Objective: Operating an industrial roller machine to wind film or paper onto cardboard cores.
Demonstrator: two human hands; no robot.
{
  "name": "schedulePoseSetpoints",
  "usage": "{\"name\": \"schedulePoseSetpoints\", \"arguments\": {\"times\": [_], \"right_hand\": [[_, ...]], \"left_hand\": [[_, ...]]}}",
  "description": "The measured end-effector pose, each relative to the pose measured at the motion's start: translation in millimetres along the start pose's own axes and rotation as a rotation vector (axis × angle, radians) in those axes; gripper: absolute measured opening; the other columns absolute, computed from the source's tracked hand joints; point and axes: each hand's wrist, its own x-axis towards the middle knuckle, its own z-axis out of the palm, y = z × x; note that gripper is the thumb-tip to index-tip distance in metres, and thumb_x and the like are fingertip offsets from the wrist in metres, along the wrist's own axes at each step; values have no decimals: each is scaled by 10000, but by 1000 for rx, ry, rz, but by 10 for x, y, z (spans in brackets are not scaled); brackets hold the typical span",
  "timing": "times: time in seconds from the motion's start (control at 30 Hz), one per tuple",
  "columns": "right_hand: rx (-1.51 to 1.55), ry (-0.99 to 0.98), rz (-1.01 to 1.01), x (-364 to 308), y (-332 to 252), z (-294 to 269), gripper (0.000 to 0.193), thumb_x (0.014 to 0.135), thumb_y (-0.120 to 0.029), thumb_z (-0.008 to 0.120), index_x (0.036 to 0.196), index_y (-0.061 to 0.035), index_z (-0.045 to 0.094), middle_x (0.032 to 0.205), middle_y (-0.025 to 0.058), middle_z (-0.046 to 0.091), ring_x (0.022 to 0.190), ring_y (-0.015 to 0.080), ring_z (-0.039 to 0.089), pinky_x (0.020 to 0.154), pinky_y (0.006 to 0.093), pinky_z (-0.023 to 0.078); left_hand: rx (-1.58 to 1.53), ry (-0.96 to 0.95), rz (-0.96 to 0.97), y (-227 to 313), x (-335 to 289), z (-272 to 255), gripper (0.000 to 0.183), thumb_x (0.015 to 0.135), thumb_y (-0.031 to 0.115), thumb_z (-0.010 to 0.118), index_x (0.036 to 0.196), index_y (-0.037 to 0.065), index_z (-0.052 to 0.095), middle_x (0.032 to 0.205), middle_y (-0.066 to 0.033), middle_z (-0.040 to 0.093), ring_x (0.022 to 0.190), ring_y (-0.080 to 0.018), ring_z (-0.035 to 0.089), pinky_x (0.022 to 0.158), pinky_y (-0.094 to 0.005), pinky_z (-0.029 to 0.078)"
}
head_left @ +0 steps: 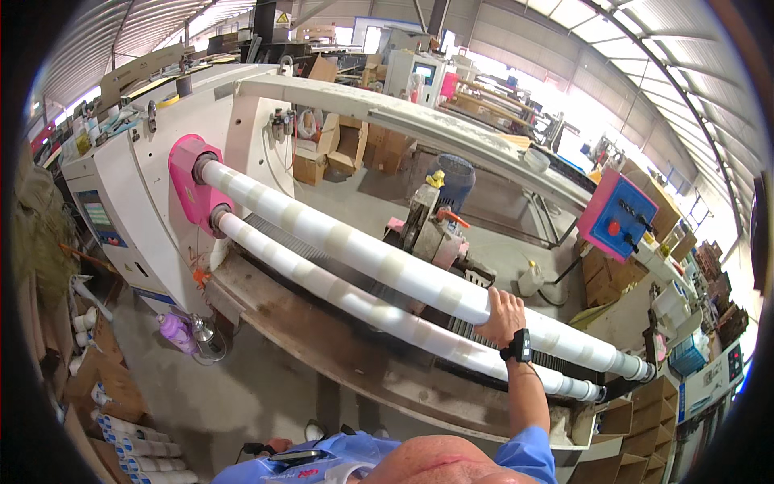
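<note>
Your right grip [505, 319] loosely open, palm down, draped over thicker white roller [347, 242], right of its middle. Two rollers in all; thinner white roller [363, 310] runs nearer you. Both meet one pink housing [189, 181] at left. Left grip [279, 445] low, small: cannot tell its state.

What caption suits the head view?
Right hand touching the farther of two long white cylindrical rolls on a white machine.

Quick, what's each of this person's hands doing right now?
Left hand: low by the body, mostly hidden; open or closed cannot be told.
Right hand: open, laid over the upper white roll.
</note>
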Motion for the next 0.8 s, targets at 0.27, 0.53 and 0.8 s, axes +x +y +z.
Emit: {"name": "schedulePoseSetpoints", "arguments": {"times": [0.27,0.53,0.8], "right_hand": [[-29,43,7,1,-20,56,760,489,-261,814,1171,-62,545,1052,134,629,1018,340,599,907,444,437],[0,116,-42,-67,-103,3,654,529,-210,778,1130,-70,564,1032,137,625,995,333,600,899,445,420],[-95,83,-36,-39,113,175,735,588,-220,765,1262,-61,519,1123,169,623,1062,350,589,950,472,423]], "left_hand": [[-112,-84,-85,-127,89,-22,289,850,319,592,1062,146,686,1029,-141,705,988,-371,672,821,-506,530],[-302,-14,-2,-74,-124,85,238,874,279,558,1017,135,681,982,-153,707,943,-382,675,813,-500,527],[-75,-35,-228,52,-347,169,287,912,280,500,1095,128,660,1036,-149,702,938,-384,669,798,-511,519]]}}
